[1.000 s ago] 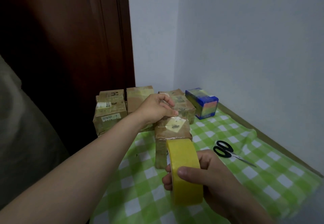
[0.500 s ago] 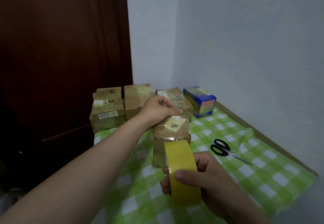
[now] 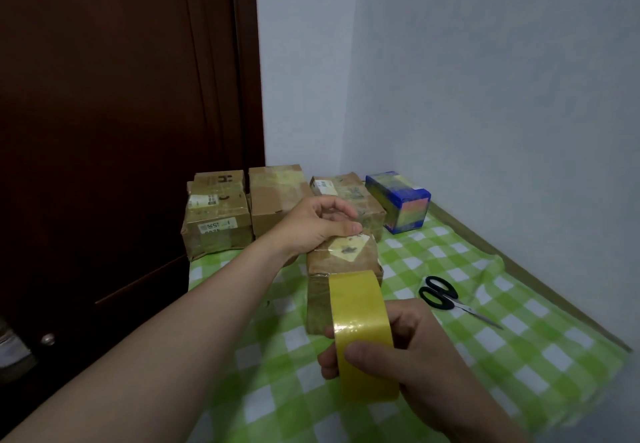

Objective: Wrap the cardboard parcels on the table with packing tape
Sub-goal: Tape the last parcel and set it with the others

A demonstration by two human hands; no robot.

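Observation:
A small brown cardboard parcel with a torn pale label on top stands upright on the green checked tablecloth. My left hand grips the parcel's top far edge, thumb laid across it. My right hand holds a roll of yellow packing tape just in front of the parcel's near face, thumb on the roll's outer band. The roll's upper edge overlaps the parcel's front in view; whether tape sticks to it I cannot tell.
Three more taped cardboard parcels line the table's far edge, beside a blue box. Black-handled scissors lie to the right of the parcel. A dark wooden door is on the left, white walls behind and right.
The camera view drifted slightly. Both hands keep their holds; the tape roll has stayed close in front of the parcel, shifting only a little.

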